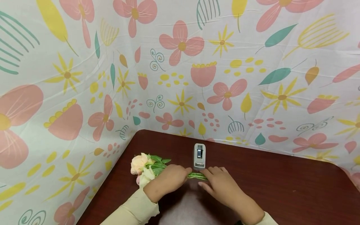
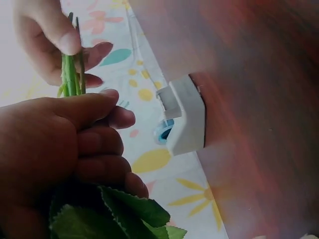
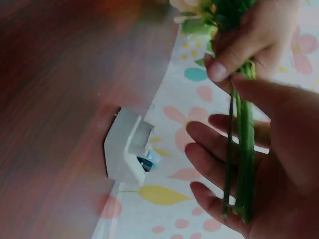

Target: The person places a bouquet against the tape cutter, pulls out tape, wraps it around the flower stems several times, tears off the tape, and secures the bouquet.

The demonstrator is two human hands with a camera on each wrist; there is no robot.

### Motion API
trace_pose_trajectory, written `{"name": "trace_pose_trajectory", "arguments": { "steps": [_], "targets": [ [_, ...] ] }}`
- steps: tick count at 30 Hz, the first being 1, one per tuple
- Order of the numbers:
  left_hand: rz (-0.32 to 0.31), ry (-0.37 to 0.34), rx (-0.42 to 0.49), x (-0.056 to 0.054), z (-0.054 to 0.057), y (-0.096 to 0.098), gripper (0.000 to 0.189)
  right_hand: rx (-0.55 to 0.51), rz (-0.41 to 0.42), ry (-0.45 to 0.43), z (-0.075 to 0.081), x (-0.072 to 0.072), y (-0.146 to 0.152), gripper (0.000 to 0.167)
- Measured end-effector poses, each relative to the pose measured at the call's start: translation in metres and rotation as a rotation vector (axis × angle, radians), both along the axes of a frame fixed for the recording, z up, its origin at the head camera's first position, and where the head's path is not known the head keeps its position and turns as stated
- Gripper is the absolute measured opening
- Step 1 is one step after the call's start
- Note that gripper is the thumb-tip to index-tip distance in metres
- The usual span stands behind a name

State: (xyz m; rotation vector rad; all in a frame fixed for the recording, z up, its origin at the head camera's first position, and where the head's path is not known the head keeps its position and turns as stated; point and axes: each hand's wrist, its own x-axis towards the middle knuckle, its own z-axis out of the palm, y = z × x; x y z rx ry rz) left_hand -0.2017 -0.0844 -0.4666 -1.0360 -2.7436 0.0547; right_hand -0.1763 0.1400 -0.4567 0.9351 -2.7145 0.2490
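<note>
A bunch of artificial-looking flowers (image 1: 139, 164), with peach and cream heads and green leaves, lies sideways over the left part of the table. My left hand (image 1: 172, 177) grips its green stems (image 1: 197, 176) just below the leaves, fingers curled round them. Around the cut ends, my right hand (image 1: 226, 189) has its fingers loosely extended; in the right wrist view the stems (image 3: 244, 149) pass across its palm, with the thumb near the left hand. Just beyond both hands stands a white tape dispenser (image 1: 199, 156), its tape roll (image 2: 164, 130) visible in the left wrist view.
The dark reddish-brown table (image 1: 281, 178) has rounded far corners and a glossy top. A white cloth (image 1: 182, 78) printed with flowers and leaves rises behind its far edge and along its left side.
</note>
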Motion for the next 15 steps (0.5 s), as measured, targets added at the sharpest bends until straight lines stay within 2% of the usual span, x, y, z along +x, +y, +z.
{"name": "trace_pose_trajectory", "arguments": {
  "steps": [4, 6, 11, 15],
  "targets": [
    [0.009, -0.039, 0.011, -0.002, 0.003, 0.002, 0.011, 0.048, 0.011, 0.162, -0.008, -0.001, -0.005, 0.022],
    [0.012, -0.042, 0.013, -0.002, 0.002, 0.002, 0.011, 0.052, 0.028, 0.217, -0.012, -0.002, -0.006, 0.021],
    [0.009, 0.006, 0.023, 0.000, 0.002, 0.002, 0.015, 0.008, 0.085, 0.282, -0.021, -0.006, -0.006, 0.024],
    [0.016, 0.011, 0.034, -0.001, 0.000, 0.001, 0.011, -0.006, 0.094, 0.281, -0.025, -0.009, -0.005, 0.024]
  ]
}}
